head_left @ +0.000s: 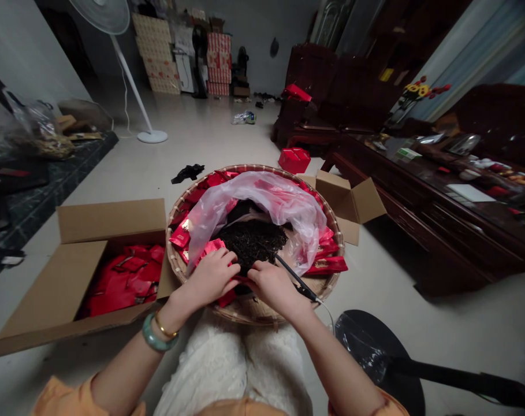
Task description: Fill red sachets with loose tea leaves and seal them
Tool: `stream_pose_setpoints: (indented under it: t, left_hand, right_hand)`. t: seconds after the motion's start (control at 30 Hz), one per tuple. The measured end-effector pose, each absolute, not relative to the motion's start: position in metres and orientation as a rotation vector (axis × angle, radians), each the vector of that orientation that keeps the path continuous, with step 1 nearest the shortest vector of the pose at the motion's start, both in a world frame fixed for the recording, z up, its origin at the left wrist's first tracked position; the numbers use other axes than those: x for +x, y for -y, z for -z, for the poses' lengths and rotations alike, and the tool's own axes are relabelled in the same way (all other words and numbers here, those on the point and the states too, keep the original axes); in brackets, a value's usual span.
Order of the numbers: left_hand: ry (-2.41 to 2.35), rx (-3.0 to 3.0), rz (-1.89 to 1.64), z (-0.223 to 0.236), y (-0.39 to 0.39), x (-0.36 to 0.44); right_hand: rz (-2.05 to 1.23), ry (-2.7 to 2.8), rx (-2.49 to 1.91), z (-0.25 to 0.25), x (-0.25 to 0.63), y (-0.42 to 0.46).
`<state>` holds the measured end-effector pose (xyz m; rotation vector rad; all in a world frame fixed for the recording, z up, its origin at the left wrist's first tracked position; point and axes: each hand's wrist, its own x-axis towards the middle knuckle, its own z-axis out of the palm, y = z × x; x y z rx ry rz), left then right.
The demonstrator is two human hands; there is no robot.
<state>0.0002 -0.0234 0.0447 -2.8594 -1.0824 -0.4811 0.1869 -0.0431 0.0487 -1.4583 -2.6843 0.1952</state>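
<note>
My left hand [215,274] and my right hand [274,284] meet over the front of a round woven bamboo tray [262,312]. Both have curled fingertips pinched on a small red packet [226,298], mostly hidden beneath them. Just beyond lies a heap of dark, twisted dried leaves [251,240], like loose tea, in an open clear plastic bag [262,190]. Red foil packets [327,263] ring the bag inside the tray. A slim black tool [297,278] with a pale cord leans over the tray beside my right hand.
An open cardboard box [78,277] of red packets [132,277] stands at left. Another open box [353,199] and a red box [294,160] are behind the tray. A round black stand base [377,352] sits at right, near a dark wooden table [401,214]. A white fan [152,136] stands farther back.
</note>
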Motion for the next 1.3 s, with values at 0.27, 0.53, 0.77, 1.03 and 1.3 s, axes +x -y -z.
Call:
stream_pose_setpoints:
  t: [0.27, 0.53, 0.77, 1.03, 1.3]
  left_hand:
    - [1.206, -2.791, 0.297, -0.053, 0.035, 0.009]
    - [1.232, -2.846, 0.311, -0.047, 0.031, 0.007]
    - [1.265, -2.883, 0.198, -0.047, 0.027, 0.011]
    - [1.199, -2.952, 0.09, -0.046, 0.026, 0.004]
    - [1.25, -2.955, -0.065, -0.039, 0.024, 0.017]
  right_hand:
    - [-0.215, 2.61, -1.423, -0.042, 0.19, 0.05]
    - [-0.33, 2.424, -1.314, -0.031, 0.193, 0.044]
    - [-0.337, 2.403, -1.298, -0.018, 0.191, 0.042]
    - [-0.325, 2.41, -1.289, -0.012, 0.191, 0.043]
    - [-0.317, 2.449, -1.249, -0.01, 0.189, 0.045]
